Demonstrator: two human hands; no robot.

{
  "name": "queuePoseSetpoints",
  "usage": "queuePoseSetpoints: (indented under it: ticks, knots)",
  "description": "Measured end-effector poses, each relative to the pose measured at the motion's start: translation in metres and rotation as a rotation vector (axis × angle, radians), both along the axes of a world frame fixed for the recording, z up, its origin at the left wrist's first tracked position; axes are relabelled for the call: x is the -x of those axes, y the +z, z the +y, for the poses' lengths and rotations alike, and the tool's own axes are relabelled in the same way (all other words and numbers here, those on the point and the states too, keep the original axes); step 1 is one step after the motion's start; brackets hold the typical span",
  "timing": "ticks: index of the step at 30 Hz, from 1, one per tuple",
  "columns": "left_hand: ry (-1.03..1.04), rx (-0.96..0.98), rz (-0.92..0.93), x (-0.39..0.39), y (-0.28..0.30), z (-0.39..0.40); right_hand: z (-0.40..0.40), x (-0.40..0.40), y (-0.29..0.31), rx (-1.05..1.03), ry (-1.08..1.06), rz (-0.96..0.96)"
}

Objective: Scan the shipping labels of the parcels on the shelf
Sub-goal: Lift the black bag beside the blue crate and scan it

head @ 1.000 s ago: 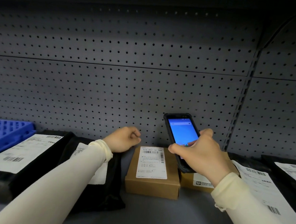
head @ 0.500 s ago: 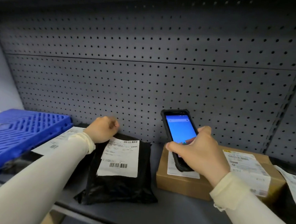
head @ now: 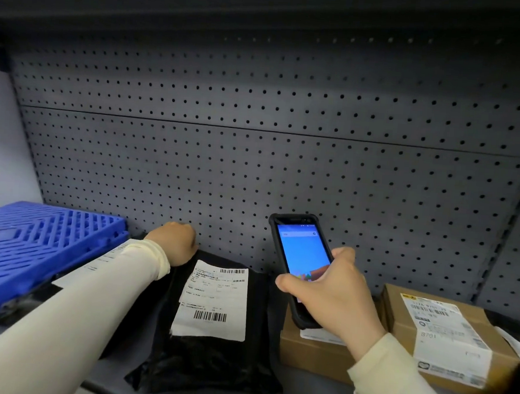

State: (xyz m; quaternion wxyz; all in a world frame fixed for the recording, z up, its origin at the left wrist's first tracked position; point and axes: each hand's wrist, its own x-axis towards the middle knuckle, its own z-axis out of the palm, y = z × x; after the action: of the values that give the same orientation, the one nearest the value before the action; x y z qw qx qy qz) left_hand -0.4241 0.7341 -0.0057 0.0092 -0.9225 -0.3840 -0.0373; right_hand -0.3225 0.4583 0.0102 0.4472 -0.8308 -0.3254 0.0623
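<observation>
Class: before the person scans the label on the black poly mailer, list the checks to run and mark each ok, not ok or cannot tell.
1. Handheld scanner gripped by right hand: ok.
2. Scanner screen lit: ok.
3. Shipping label on black poly mailer face up, barcodes uncovered: ok.
4. Left hand off the label: ok.
5. Scanner over that label: not ok, it hangs above the cardboard box.
6. Scan window aimed at the barcode: cannot tell.

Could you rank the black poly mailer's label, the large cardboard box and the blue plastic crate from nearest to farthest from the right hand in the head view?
From the right hand, which grips the handheld scanner:
1. Label on the black poly mailer, just to the hand's left.
2. Large cardboard box, on its right; close to the label's distance, so this order is loose.
3. Blue plastic crate, far left, clearly farthest.
</observation>
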Motion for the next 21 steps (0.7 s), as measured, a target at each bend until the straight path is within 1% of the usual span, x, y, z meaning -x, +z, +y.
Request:
queuePoseSetpoints:
  ticks: [7, 16, 19, 21]
  knots:
    - [0.058, 0.046, 0.040, -0.004, 0.000, 0.007, 0.004, -0.001, 0.000, -0.008, 0.016, -0.023]
    - [0.080, 0.064, 0.150, -0.013, -0.003, 0.015, 0.004, -0.004, -0.002, 0.005, 0.006, -0.027]
    - [0.088, 0.072, 0.128, -0.014, 0.000, 0.016, 0.006, -0.004, -0.004, 0.018, 0.001, -0.033]
    - [0.081, 0.112, 0.055, -0.013, 0.002, 0.017, 0.006, -0.003, -0.005, 0.037, 0.008, -0.031]
